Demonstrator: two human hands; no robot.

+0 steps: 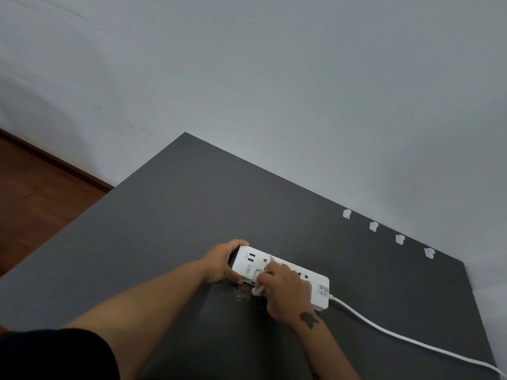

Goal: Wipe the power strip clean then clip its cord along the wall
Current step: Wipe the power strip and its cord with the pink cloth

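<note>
A white power strip (251, 260) lies flat on the dark grey table (164, 215), USB ports at its left end. My left hand (223, 263) grips that left end, fingers over the far edge and thumb at the near edge. My right hand (285, 293) lies on the middle of the strip and holds a white wipe (258, 289), which shows under the fingers. The white cord (384, 329) leaves the strip's right end and runs to the table's right front corner. Brown crumbs (244, 296) are scattered on the table beside the strip's near edge.
Several white cord clips (373, 226) sit in a row at the table's back edge, against the pale wall (301, 91). The table's left edge drops to a brown wooden floor (35, 193). My forearms cross the near part of the table.
</note>
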